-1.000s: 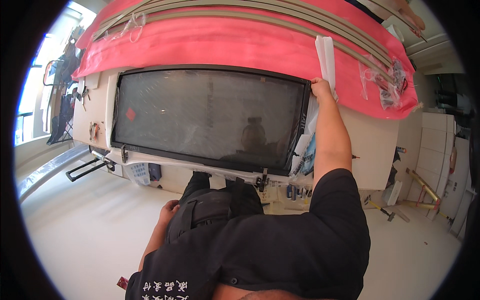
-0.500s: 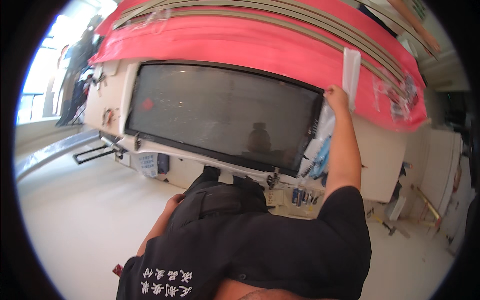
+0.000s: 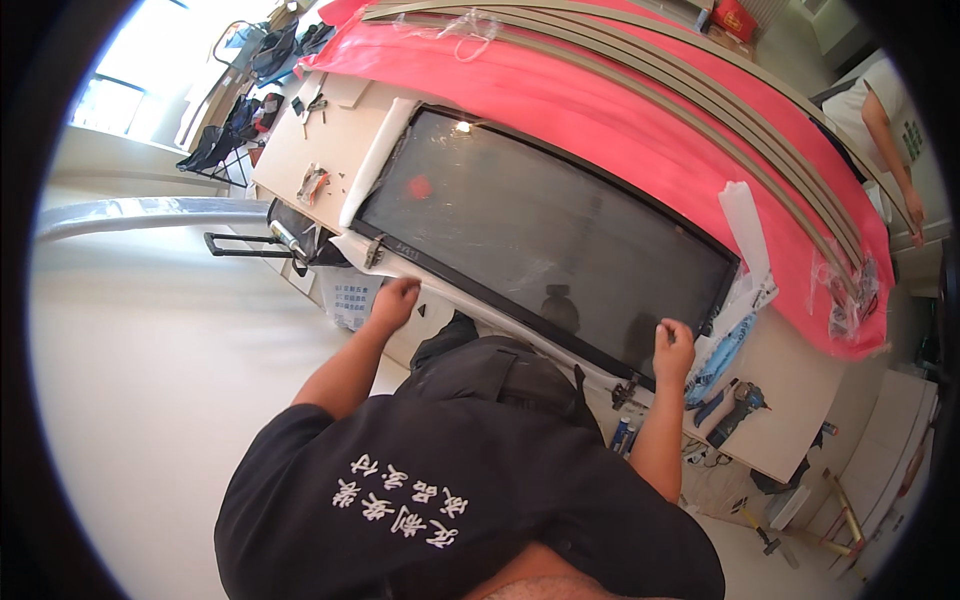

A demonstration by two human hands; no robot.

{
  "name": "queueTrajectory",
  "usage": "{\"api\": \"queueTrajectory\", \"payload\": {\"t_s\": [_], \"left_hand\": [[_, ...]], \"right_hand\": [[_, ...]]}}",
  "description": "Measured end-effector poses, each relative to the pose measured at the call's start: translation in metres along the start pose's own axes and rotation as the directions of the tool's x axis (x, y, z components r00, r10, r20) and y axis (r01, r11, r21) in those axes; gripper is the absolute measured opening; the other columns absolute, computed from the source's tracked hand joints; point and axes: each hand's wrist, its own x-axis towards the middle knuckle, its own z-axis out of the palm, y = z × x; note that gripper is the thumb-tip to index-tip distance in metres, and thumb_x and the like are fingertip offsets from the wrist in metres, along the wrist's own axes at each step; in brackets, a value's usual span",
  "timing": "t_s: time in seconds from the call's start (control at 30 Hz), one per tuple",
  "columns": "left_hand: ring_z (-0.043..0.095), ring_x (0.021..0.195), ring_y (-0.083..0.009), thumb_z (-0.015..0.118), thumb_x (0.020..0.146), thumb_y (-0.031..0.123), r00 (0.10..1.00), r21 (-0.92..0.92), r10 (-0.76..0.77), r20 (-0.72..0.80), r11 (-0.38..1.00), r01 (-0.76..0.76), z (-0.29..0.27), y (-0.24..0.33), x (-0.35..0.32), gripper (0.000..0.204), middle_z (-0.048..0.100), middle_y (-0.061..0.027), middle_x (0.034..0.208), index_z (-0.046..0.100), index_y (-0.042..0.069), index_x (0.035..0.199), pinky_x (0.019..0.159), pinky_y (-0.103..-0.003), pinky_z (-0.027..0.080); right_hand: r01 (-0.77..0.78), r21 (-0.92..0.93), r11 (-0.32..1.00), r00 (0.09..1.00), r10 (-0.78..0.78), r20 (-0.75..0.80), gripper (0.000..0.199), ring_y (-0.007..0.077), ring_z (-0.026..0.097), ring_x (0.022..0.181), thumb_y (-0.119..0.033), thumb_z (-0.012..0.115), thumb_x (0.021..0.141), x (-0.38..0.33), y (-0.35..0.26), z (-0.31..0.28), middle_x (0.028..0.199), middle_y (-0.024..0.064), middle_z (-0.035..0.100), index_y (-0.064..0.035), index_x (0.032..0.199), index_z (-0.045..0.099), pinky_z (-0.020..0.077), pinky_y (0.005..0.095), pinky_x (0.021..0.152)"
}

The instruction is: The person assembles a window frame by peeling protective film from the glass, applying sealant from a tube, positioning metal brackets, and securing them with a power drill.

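Observation:
A dark glass panel in a black frame [image 3: 560, 225] lies flat on the table in front of me, with white foam wrap along its near and left edges. My left hand [image 3: 397, 303] is closed loosely in the air by the near edge, close to a metal hinge or clamp [image 3: 375, 250]. Over the panel's near right corner is my right hand [image 3: 674, 345], its fingers pinched together. Anything inside either hand is too small or hidden to make out. A second metal fitting [image 3: 624, 390] sits at the near edge, below my right hand.
Long metal strips [image 3: 690, 100] run across pink sheeting [image 3: 560, 95] behind the panel. Blue and white plastic wrap [image 3: 728, 355] and a cordless drill [image 3: 742, 412] are at the right. Pliers [image 3: 313, 183] lie at the left. Another person [image 3: 890, 120] stands far right.
My right hand has left the panel's far right corner and come down to its near right corner. My left hand has risen from beside my leg to the near edge. The view has turned.

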Motion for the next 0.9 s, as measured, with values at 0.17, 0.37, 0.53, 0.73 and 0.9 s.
{"api": "queueTrajectory", "payload": {"t_s": [0.17, 0.37, 0.53, 0.73, 0.9], "left_hand": [[0.070, 0.100, -0.0332, 0.065, 0.093, 0.021, 0.986, -0.018, 0.059, -0.153, 0.998, -0.062, -0.053, -0.018, 0.112, 0.027, 0.072, -0.0175, 0.110, 0.072, 0.005, 0.114, 0.090, -0.041, 0.055], [0.039, 0.146, -0.0347, 0.068, 0.092, 0.026, 0.934, 0.362, 0.341, 0.106, 0.862, -0.356, -0.084, -0.063, 0.188, 0.061, 0.042, -0.0179, 0.157, 0.049, 0.004, 0.145, 0.120, -0.043, 0.033], [0.032, 0.149, -0.0377, 0.070, 0.089, 0.026, 0.940, 0.381, 0.340, -0.017, 0.872, -0.308, -0.100, -0.076, 0.201, 0.080, 0.031, -0.0180, 0.164, 0.034, 0.004, 0.156, 0.124, -0.044, 0.025], [0.047, 0.136, -0.0374, 0.077, 0.085, 0.030, 0.966, 0.216, 0.193, -0.175, 0.964, -0.154, -0.122, -0.130, 0.246, 0.064, 0.053, -0.0167, 0.146, 0.056, 0.005, 0.140, 0.114, -0.045, 0.039], [0.052, 0.130, -0.0359, 0.077, 0.087, 0.033, 0.978, 0.086, 0.204, -0.043, 0.976, -0.200, -0.145, -0.145, 0.267, 0.044, 0.059, -0.0134, 0.138, 0.070, 0.010, 0.124, 0.109, -0.045, 0.044]], "right_hand": [[0.054, -0.050, 0.997, 0.981, -0.043, 0.188, 0.012, 0.0220, 0.070, 0.082, -0.007, 0.072, 0.087, -0.048, -0.053, 0.043, 0.102, 0.0107, 0.071, -0.0019, 0.098, 0.073, 0.0553, 0.0323, 0.074], [-0.023, -0.082, 0.996, 0.964, 0.044, 0.261, 0.015, 0.0237, 0.071, 0.086, -0.008, 0.073, 0.085, -0.067, -0.144, 0.117, 0.101, 0.0116, 0.071, -0.0020, 0.099, 0.073, 0.0562, 0.0338, 0.077], [-0.015, -0.100, 0.995, 0.928, 0.052, 0.369, 0.020, 0.0330, 0.069, 0.096, -0.014, 0.074, 0.083, -0.082, -0.194, 0.186, 0.103, 0.0126, 0.071, -0.0041, 0.101, 0.073, 0.0544, 0.0396, 0.088], [0.184, -0.225, 0.957, 0.871, -0.053, 0.488, 0.041, 0.0331, 0.061, 0.114, -0.015, 0.079, 0.078, -0.082, -0.231, 0.237, 0.120, 0.0102, 0.066, -0.0085, 0.117, 0.069, 0.0493, 0.0417, 0.098], [0.389, -0.337, 0.857, 0.800, -0.133, 0.586, 0.060, 0.0305, 0.057, 0.121, -0.019, 0.084, 0.074, -0.072, -0.257, 0.274, 0.128, 0.0073, 0.061, -0.0110, 0.129, 0.062, 0.0481, 0.0438, 0.098]]}}
